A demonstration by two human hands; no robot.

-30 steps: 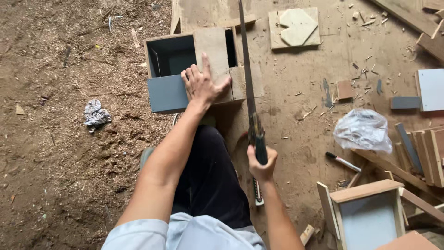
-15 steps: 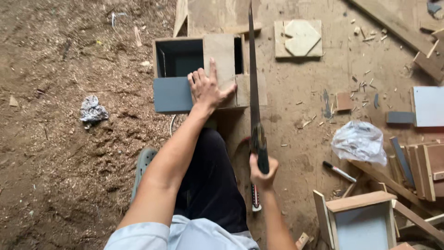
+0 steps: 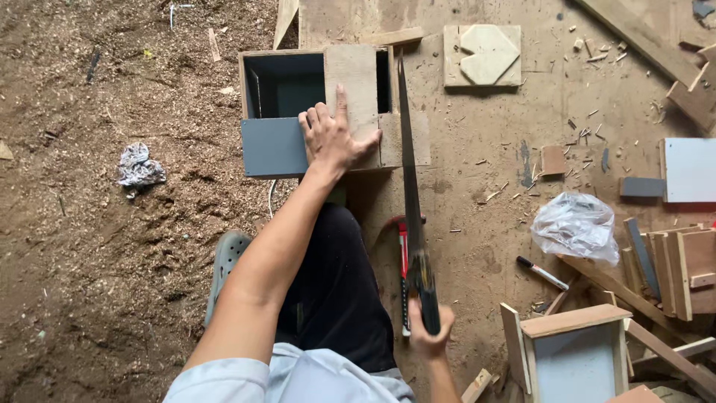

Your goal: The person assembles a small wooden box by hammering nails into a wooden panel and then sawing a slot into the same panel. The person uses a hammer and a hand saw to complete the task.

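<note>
My left hand (image 3: 333, 139) presses flat on a bare wooden board (image 3: 355, 89) that lies across an open grey box (image 3: 277, 142) on the floor. My right hand (image 3: 429, 328) grips the dark handle of a long hand saw (image 3: 409, 179). The saw blade runs away from me along the right edge of the board, touching the box's right end. My dark-trousered leg and a grey shoe (image 3: 226, 257) lie below the box.
A red-handled tool (image 3: 403, 257) lies on the floor under the saw. To the right are a crumpled clear plastic bag (image 3: 576, 224), a marker pen (image 3: 542, 273), a small wooden box (image 3: 576, 351) and stacked wood offcuts (image 3: 675, 261). A crumpled rag (image 3: 138, 168) sits in sawdust at left.
My right hand has drawn the saw back toward me, so the blade tip now sits lower against the box. My left hand stays pressed on the board.
</note>
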